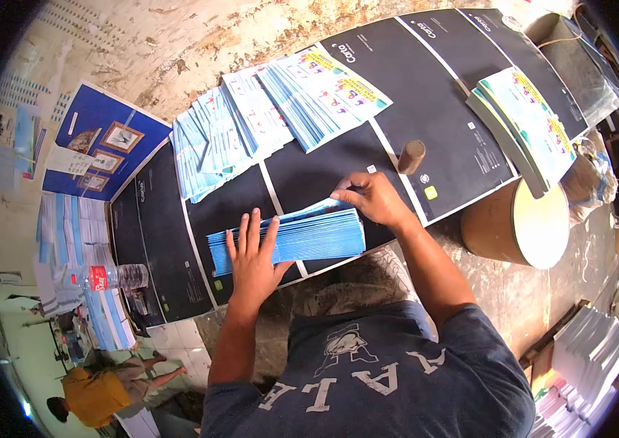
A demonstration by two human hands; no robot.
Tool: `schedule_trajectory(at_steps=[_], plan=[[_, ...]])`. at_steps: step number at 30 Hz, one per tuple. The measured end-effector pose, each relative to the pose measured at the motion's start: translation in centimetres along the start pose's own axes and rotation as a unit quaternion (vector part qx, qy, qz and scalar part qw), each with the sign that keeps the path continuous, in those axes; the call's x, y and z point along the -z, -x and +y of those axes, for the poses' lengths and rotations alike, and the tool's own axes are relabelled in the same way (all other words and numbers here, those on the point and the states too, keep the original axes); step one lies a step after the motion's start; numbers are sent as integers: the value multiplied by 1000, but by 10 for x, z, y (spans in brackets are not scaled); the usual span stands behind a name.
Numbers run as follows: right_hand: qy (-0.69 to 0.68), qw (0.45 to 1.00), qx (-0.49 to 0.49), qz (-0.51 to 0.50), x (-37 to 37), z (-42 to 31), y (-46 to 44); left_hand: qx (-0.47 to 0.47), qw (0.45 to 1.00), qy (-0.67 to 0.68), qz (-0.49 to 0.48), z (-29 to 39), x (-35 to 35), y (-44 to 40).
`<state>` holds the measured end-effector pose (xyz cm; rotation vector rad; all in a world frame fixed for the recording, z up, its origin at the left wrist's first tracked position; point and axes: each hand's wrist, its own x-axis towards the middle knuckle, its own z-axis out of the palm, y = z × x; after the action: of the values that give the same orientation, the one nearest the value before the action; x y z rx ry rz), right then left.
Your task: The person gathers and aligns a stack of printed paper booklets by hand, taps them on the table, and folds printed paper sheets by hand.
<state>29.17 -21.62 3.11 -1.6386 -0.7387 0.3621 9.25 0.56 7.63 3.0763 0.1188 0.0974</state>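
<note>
A fanned row of blue-edged booklets (316,237) lies near the front edge of the black table (324,164). My left hand (254,263) rests on the left part of this row with its fingers spread. At the row's upper right corner, my right hand (371,197) pinches the edge of a top sheet between thumb and finger. Beyond the hands, fanned piles of printed booklets (324,95) overlap along the far side. A short brown cylinder (411,157) stands just to the right of my right hand.
On the table's right end sits a stack of booklets (524,128), above a round drum (539,226). A plastic bottle (116,277) lies at the left by paper stacks (79,230). A person in yellow (98,394) is at lower left; more paper stacks (594,350) are at lower right.
</note>
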Motion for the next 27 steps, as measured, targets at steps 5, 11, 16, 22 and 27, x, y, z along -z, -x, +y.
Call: schedule_trajectory(at_steps=[5,11,16,22,27], plan=[[78,996,26,18,-3,4,-2,4,1000,-5,4,1,1,-1],[63,997,6,52,-10,20,0,12,1000,-10,-3,1,-1,-1],[118,992,-28,16,-5,24,2,16,1000,-6,-3,4,2,-3],[-193,980,-53,4,2,23,24,17,1000,-19,-10,2,1,-7],[-209,972,-99,-34,5,24,32,17,999,-29,-17,2,-1,-5]])
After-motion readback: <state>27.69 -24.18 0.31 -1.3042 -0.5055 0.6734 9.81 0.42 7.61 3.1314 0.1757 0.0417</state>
